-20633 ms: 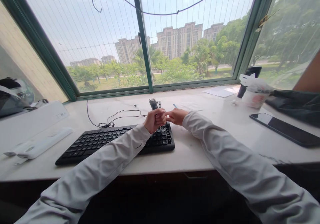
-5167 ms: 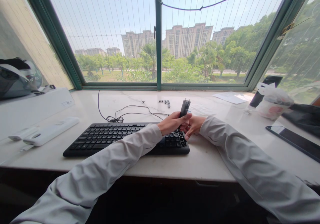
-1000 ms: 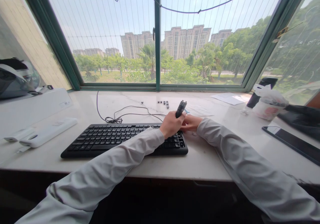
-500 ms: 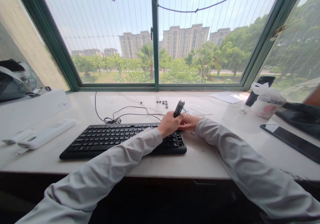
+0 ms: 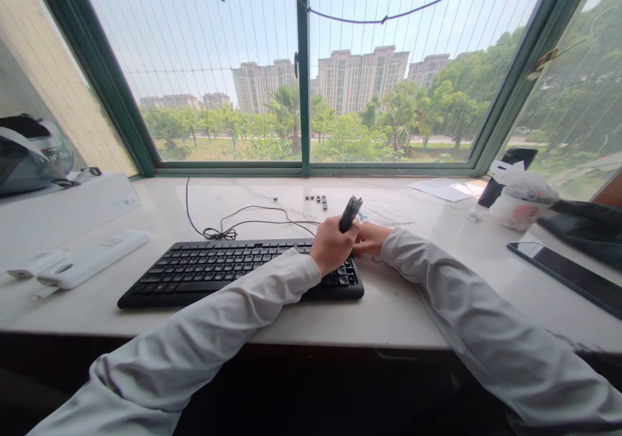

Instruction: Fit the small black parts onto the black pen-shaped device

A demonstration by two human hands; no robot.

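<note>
My left hand [image 5: 333,245] is closed round a black stick-like tool [image 5: 350,213] with a ragged, bristle-like upper end. It stands over the right end of a black keyboard [image 5: 204,271], and the tool's lower end is hidden by the hand. Close against it, my right hand [image 5: 372,237] is curled at the keyboard's upper right corner; its fingertips, and whatever they hold, are hidden. A small light-blue piece [image 5: 362,216] shows just behind the hands. Some spots at the keyboard's right end appear to lack keycaps.
Several loose black keycaps [image 5: 318,199] lie behind the keyboard, near its coiled cable [image 5: 218,234]. At left are a white power bank [image 5: 92,260] and a helmet [image 5: 34,154]. On the right lie a phone [image 5: 568,277], a plastic bag [image 5: 522,196] and paper [image 5: 444,189].
My left hand has rolled over slightly and shifted a little right with the black tool, now covering more of my right hand's fingers. The keyboard and keycaps have stayed put.
</note>
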